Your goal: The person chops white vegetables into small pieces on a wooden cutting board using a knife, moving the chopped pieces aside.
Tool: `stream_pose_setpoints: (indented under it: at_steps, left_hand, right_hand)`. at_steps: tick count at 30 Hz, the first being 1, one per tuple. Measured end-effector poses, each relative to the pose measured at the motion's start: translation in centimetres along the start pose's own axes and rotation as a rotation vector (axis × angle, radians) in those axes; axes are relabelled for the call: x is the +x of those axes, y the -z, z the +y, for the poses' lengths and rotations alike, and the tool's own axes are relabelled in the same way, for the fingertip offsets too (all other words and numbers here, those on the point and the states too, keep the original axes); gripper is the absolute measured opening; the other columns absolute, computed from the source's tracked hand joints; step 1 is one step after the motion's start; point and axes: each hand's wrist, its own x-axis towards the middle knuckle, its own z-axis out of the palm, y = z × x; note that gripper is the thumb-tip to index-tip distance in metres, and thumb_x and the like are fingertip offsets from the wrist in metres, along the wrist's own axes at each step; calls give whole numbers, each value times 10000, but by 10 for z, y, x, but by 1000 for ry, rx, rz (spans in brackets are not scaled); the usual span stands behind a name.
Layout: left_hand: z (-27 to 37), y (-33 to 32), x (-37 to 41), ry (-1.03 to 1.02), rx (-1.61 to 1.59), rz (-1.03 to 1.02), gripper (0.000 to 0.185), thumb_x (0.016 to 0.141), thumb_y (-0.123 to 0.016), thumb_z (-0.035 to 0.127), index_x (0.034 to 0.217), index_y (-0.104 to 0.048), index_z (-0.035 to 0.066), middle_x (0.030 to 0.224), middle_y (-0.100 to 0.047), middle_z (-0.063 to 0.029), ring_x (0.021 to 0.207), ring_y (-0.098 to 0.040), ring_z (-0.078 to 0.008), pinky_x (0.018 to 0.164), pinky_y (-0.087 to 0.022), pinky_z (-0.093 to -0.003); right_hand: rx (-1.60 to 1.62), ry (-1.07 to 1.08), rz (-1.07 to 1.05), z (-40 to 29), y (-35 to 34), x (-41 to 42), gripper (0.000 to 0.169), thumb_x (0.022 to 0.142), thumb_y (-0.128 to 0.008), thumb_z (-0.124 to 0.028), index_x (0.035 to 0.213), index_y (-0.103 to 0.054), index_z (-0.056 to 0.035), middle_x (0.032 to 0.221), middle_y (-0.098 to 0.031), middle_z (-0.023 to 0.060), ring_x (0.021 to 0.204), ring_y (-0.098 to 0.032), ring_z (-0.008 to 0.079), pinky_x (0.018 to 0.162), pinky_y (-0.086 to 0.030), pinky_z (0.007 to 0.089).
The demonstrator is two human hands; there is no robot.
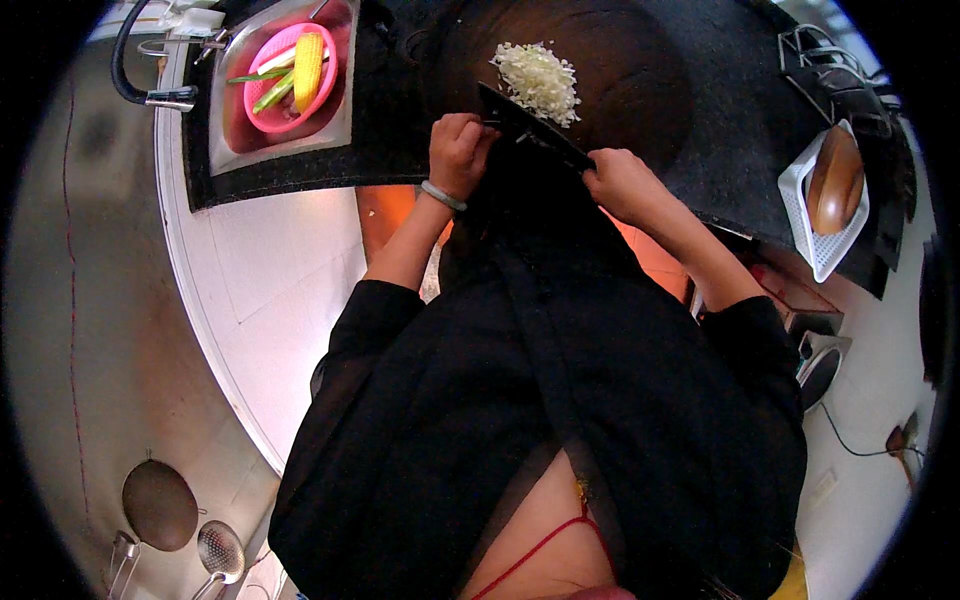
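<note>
A heap of finely chopped pale vegetable (537, 81) lies on a round, dark brown wooden chopping board (637, 82). My right hand (627, 184) grips the handle end of a dark-bladed kitchen knife (534, 126). The blade slants up and left, just on my side of the heap. My left hand (457, 150), with a pale bangle (443, 196) at the wrist, is close to the blade's left part. Its fingers are curled and bunched together. A thin light sliver shows at the fingertips, but whether they hold it is unclear.
At left, a steel sink (281, 159) holds a pink basket (257, 116) with a corn cob (308, 71) and green stalks (274, 92). A faucet (171, 98) hangs over its rim. A white plastic basket (796, 196) with a brown object (835, 180) stands right, below a metal rack (821, 64).
</note>
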Motion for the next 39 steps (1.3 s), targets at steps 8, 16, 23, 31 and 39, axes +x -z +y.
stream_pose_setpoints:
  at_steps: [8,16,23,31,39]
  left_hand:
    - [8,5,8,83,52,50,138,692,-740,112,769,-633,74,799,-613,-76,772,-568,-285,687,-428,-394]
    - [8,-38,18,190,266,-52,66,753,-696,133,786,-657,91,743,-621,-75,724,-579,-284,632,-418,-405]
    - [14,-18,8,132,51,120,98,746,-712,120,820,-661,80,798,-631,-79,756,-581,-272,679,-434,-381]
    - [20,-19,3,71,90,65,100,710,-711,93,787,-647,99,819,-623,-58,785,-566,-270,685,-417,-385]
    - [19,-20,2,87,65,47,95,707,-701,72,764,-629,95,823,-618,-62,793,-557,-279,694,-401,-389]
  right_hand:
    - [118,14,51,7,6,0,265,833,-531,-184,922,-625,47,884,-628,281,875,-611,436,782,-483,487]
    - [179,-34,75,1,18,-1,258,834,-526,-176,918,-612,52,859,-627,281,855,-611,440,768,-481,479]
    - [172,-34,56,0,18,-3,260,829,-528,-182,916,-613,49,882,-628,280,867,-610,441,776,-480,480]
    - [15,5,39,2,0,10,260,825,-510,-174,919,-623,40,920,-626,278,911,-599,439,812,-475,499]
    - [23,35,52,-7,5,8,247,822,-517,-174,889,-629,35,903,-632,272,903,-603,438,804,-479,499]
